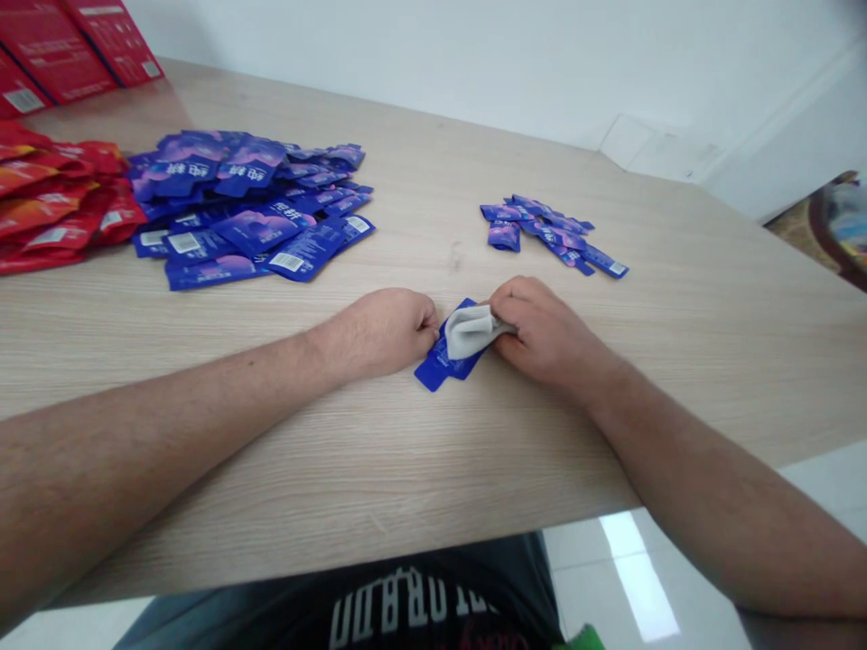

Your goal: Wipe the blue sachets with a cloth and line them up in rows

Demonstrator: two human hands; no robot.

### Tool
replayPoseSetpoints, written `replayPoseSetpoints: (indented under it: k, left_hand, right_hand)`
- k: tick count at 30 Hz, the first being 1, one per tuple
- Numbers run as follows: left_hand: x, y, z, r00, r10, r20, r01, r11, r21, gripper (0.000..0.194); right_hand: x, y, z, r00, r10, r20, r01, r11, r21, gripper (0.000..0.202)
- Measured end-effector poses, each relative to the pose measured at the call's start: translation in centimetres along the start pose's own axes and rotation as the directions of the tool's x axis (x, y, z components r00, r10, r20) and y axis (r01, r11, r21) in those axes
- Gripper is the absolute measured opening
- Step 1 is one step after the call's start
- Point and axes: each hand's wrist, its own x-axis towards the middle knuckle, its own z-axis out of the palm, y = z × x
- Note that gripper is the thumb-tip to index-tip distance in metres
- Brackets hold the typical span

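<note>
A flat blue packet (pixel 433 372) lies on the wooden table near its middle, tilted, between my two hands. My left hand (pixel 399 332) is closed in a fist at the packet's left edge; whether its fingers pinch that edge is hidden. Over the packet's upper part is a folded grey-white cloth (pixel 467 332). My right hand (pixel 535 327) grips the cloth's right end between thumb and fingers. Beyond my right hand, a small group of blue and purple packets (pixel 559 236) lies scattered. A larger heap of blue packets (pixel 264 226) is at the back left.
Red packets (pixel 60 203) are piled at the far left, with red boxes (pixel 60 54) behind them. The pale wooden table (pixel 325 487) meets a white wall at the back. A white panel (pixel 657 149) is at the wall's base on the right.
</note>
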Motion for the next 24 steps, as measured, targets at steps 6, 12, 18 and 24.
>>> replayPoseSetpoints:
  k: [6,12,18,24]
  left_hand:
    - [-0.10,0.13,-0.17,1.000,-0.008,0.001,0.008,1.000,0.007,0.019]
    - [-0.05,0.15,-0.13,1.000,-0.011,0.000,0.011,1.000,0.021,0.019]
    - [-0.12,0.38,-0.32,0.999,-0.021,0.033,0.020,0.999,0.032,0.020]
    - [-0.20,0.24,-0.20,1.000,-0.026,0.013,0.026,1.000,0.010,0.021]
  right_hand:
    - [0.23,0.45,0.18,0.998,-0.050,0.026,0.049,0.998,0.032,0.023]
    - [0.61,0.76,0.58,0.998,-0.055,0.030,0.055,0.998,0.019,0.022]
    - [0.80,0.52,0.88,1.000,-0.002,-0.020,0.002,1.000,-0.015,0.017]
    - [0.61,0.66,0.63,1.000,-0.012,-0.009,0.012,1.000,-0.009,0.016]
